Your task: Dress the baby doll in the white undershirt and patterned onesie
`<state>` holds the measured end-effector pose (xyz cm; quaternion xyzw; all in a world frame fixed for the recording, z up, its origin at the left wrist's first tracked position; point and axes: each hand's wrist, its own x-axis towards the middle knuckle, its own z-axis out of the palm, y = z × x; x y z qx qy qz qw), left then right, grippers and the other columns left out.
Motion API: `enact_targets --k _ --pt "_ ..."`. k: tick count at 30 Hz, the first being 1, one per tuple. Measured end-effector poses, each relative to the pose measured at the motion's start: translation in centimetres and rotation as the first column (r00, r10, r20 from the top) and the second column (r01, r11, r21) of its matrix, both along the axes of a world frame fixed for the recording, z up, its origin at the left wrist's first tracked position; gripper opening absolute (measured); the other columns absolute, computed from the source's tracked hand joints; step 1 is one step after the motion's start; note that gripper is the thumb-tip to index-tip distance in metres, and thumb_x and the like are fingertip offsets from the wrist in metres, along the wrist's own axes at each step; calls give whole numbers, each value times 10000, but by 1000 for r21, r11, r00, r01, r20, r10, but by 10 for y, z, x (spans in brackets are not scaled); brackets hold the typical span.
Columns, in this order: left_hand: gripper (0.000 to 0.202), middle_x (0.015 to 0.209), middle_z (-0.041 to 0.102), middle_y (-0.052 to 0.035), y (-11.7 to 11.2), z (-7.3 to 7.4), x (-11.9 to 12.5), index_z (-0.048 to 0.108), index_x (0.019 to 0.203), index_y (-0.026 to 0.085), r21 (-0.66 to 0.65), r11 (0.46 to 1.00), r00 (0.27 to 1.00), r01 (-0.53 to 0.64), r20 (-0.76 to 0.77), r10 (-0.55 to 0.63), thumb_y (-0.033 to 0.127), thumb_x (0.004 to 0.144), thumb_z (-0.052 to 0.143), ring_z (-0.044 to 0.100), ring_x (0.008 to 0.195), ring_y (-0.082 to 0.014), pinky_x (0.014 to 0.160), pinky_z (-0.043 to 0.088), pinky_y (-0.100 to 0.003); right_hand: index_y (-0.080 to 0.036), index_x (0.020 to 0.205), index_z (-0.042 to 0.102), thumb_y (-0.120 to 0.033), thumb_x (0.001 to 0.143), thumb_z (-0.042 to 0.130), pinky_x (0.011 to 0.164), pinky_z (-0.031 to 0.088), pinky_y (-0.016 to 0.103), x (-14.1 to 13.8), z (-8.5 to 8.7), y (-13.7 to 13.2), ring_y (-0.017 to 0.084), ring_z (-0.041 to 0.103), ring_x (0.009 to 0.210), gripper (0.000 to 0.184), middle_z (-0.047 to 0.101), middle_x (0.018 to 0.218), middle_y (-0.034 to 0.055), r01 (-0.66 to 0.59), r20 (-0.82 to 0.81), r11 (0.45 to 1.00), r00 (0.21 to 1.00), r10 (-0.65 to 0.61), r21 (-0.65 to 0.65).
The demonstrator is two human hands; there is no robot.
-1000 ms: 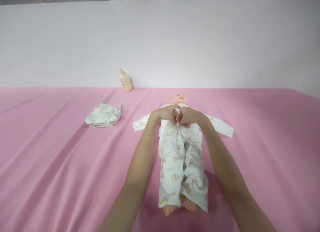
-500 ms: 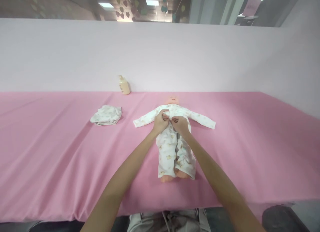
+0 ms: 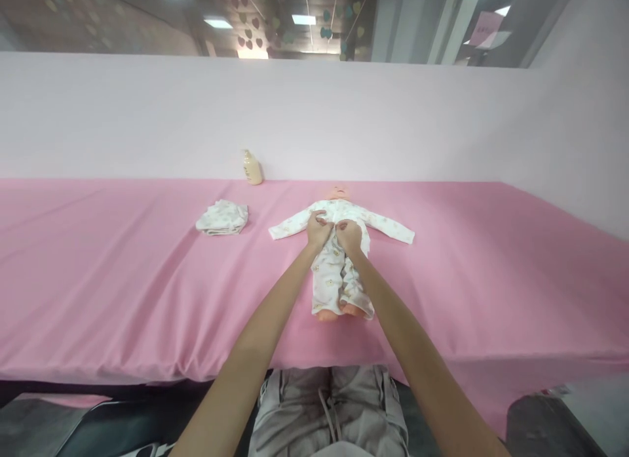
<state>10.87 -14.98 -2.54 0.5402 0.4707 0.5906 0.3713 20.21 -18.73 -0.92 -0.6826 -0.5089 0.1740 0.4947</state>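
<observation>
A baby doll (image 3: pixel 338 193) lies on its back on the pink-covered table, its feet towards me. It wears a white patterned baby romper (image 3: pixel 327 283) with the long sleeves spread out to both sides. Over the romper's front opening, at the belly, my left hand (image 3: pixel 319 230) pinches the fabric edge. Close beside it, my right hand (image 3: pixel 349 235) is closed on the other edge of the same front. The fingertips of both hands nearly meet, and any fastener between them is too small to make out.
Left of the doll lies a folded white patterned cloth (image 3: pixel 223 218). A pale yellow pump bottle (image 3: pixel 252 168) stands at the back by the white wall (image 3: pixel 147 116). The pink table cover (image 3: pixel 122 280) hangs over the front edge, close to my lap.
The camera view has shifted, so more of my lap shows. Both hands stay at the romper's front, fingers still pinched, with only slight movement. The doll, cloth and bottle keep their places.
</observation>
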Motion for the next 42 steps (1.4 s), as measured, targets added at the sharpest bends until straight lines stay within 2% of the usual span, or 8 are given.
enact_targets --k 10,17,24,29,33,36,39,42 --pt "330 653 431 73 -2 -8 -2 599 906 169 73 997 999 26 31 -28 107 585 639 422 500 -54 545 384 -202 -149 752 685 -169 700 537 472 452 202 14 -2 14 112 582 499 159 667 683 8 -118 -158 987 982 100 -109" --pt "197 705 488 17 -17 -8 6 591 862 177 190 979 973 -70 -205 109 106 678 586 529 687 -137 707 452 -272 -140 837 674 -227 760 488 693 492 274 6 -10 5 167 619 711 219 674 795 49 -13 -28 1000 1000 14 17" --pt "340 1134 569 -114 -77 -20 -20 577 1067 161 206 977 849 48 -524 69 225 738 637 507 1131 -251 997 394 -398 -119 1035 645 -201 756 478 952 402 380 4 -13 -24 249 545 1015 335 578 1086 140 -162 173 984 974 147 79" --pt "172 976 685 -48 -170 -12 -73 650 909 188 185 965 877 184 -474 -76 150 791 531 625 952 -192 910 463 -348 -114 1301 442 -199 699 552 918 451 439 -4 -10 -82 233 561 958 618 505 1214 162 -263 159 958 957 243 117" --pt "140 837 680 -26 -267 -2 -119 634 767 196 425 895 947 -136 -208 243 161 817 508 635 862 -166 879 476 -342 -190 1280 442 -251 792 517 833 506 372 -37 -1 -185 187 590 943 497 549 1177 110 -304 -45 891 940 337 336" --pt "129 832 639 -22 -315 -13 -164 604 780 202 420 737 814 -529 7 580 207 851 496 621 877 -166 882 476 -346 -220 1167 529 -269 834 537 848 501 337 -71 -14 -270 169 617 914 337 629 1019 59 -401 -84 813 876 475 422" --pt "133 817 606 -16 -327 -49 -219 576 781 197 298 529 559 -795 20 829 211 848 462 607 874 -159 881 468 -318 -228 997 630 -243 846 509 852 493 317 -99 -57 -325 180 635 896 194 677 931 50 -583 -9 762 792 610 281" --pt "165 891 617 -33 -320 -99 -268 570 837 185 95 438 425 -894 -125 896 178 832 405 593 916 -151 883 448 -286 -231 975 673 -257 837 474 758 516 314 -105 -117 -337 194 658 782 244 705 871 46 -859 -61 510 512 857 -53"
